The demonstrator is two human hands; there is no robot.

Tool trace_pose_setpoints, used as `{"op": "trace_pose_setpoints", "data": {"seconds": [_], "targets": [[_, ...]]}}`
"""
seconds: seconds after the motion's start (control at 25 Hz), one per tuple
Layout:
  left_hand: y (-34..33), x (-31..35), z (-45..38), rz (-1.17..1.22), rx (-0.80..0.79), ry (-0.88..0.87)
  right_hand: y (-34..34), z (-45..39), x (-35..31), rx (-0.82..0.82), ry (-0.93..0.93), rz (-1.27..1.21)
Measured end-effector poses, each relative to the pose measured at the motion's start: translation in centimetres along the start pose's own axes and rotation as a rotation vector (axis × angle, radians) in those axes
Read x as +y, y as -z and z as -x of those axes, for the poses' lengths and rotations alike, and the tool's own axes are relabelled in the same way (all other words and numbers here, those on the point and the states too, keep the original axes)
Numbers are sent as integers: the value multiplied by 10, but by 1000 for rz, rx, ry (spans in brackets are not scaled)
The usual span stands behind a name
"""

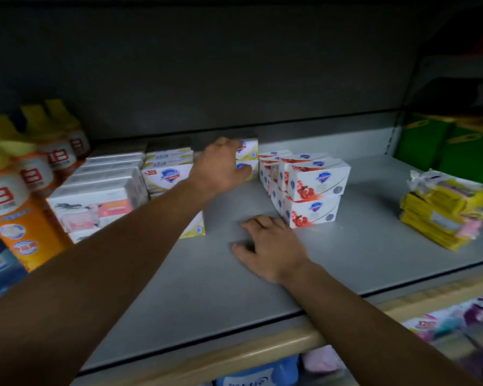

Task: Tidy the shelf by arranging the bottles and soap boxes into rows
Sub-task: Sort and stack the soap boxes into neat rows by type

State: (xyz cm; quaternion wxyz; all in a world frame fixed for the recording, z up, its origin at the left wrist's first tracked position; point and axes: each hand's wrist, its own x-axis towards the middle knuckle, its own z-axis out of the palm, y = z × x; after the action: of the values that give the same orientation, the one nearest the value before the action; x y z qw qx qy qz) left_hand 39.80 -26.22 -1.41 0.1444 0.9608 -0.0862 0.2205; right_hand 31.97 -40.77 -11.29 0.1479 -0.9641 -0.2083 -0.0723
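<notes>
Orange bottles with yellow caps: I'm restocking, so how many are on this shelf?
4 at the left end, in a line going back: front, second, third, rearmost. More may sit out of frame.

Retail shop: a grey metal display shelf (346,246) carries multiples of identical soap boxes (315,188) at 12 o'clock, detergent bottles (20,196) at 9 o'clock, yellow packets (441,210) at 3 o'clock.
</notes>
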Motion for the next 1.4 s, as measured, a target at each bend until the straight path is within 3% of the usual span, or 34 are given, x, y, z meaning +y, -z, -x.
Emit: {"op": "trace_pose_setpoints", "data": {"seconds": [0.28,0.52,0.68,1.04,1.16,1.28,1.4], "targets": [[-42,-9,-66,-196,-88,90,-4,-1,2,31,-16,-22],[-54,-11,-82,-333,-36,217,-8,-1,3,46,-16,-31],[-53,-7,-76,-302,32,182,-7,-2,4,29,-18,-17],[1,15,9,156,221,47,3,-1,1,-22,-65,-55],[25,15,59,269,312,36,15,4,-3,1,-87,-194],[43,4,102,420,304,150,25,14,-7,131,-59,-495],[56,-12,133,740,217,311,36,22,-27,236,84,-589]]}}
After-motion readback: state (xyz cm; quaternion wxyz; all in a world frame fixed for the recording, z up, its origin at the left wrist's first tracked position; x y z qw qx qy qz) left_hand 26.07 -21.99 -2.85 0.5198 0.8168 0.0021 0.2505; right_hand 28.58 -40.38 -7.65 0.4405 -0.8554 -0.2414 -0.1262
